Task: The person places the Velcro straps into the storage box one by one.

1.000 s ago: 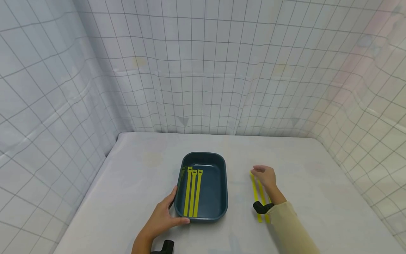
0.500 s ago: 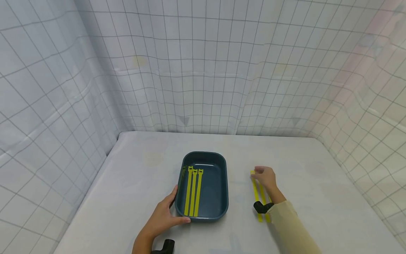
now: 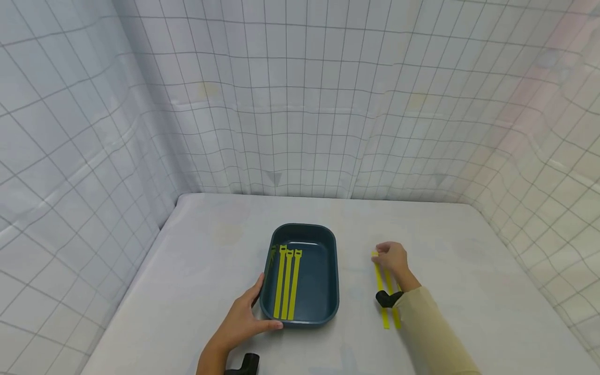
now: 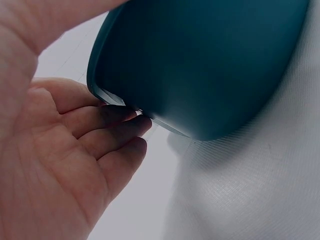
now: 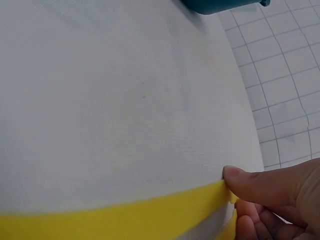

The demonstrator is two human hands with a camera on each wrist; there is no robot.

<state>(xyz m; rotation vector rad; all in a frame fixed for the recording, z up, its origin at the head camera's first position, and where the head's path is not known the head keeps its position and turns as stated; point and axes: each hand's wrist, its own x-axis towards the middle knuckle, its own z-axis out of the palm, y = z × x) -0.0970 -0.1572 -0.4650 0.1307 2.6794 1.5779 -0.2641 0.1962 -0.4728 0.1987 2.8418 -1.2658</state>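
A dark blue-green tray (image 3: 319,291) stands mid-table, with three yellow hook-and-loop cable ties (image 3: 286,286) lying side by side along its left half. My left hand (image 3: 240,321) grips its near left corner, thumb over the near rim and fingers along the left wall. In the left wrist view, fingertips touch the tray's side (image 4: 200,65). To the tray's right, my right hand (image 3: 394,259) pinches the far end of a yellow cable tie (image 3: 379,281) between thumb and fingers. More yellow ties (image 3: 389,284) lie beside it, partly hidden under the hand and wrist.
A white cloth covers the table (image 3: 225,229). White gridded curtains (image 3: 300,114) hang behind it and on both sides. Each wrist carries a black camera mount (image 3: 388,299).
The fingers of my right hand have shifted slightly at the end of the cable tie. My left hand and the tray stay put; the head view has drifted a little.
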